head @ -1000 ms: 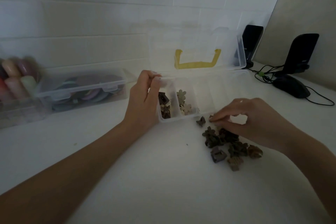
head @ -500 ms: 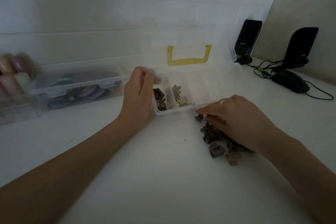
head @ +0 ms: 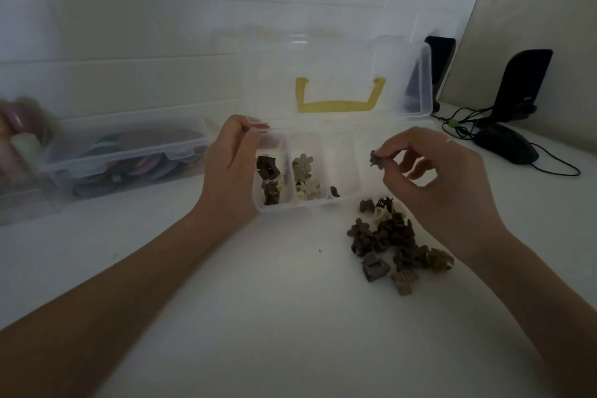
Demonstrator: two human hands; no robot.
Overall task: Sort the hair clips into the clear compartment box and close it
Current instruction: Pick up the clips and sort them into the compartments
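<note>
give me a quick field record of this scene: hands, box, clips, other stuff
left hand: grips the left end of the clear compartment box
right hand: fingers pinch a dark flower clip above the box
box lid: open, upright, yellow handle
compartments: leftmost holds brown clips; next holds pale flower clips; third holds one dark clip
loose clip pile: on the table, in front of the box's right half
background: second closed clear box at left, mouse at right
</note>
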